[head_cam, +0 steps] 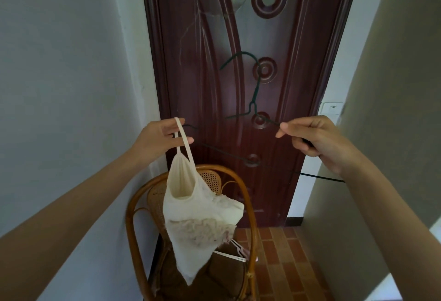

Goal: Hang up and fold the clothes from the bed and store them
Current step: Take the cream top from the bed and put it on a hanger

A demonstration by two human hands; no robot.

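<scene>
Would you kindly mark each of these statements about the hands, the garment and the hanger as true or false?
1. The left hand holds the white camisole up by its strap. True.
2. The right hand is empty. False: it grips one arm of the dark wire hanger.
3. Both straps are already over the hanger. False: only one strap shows, lying across the left hand's fingers, and the rest of the camisole hangs bunched below.
4. A rattan chair stands below the camisole, before the dark red door. True.
5. White hangers lie on the chair seat. True.
</scene>
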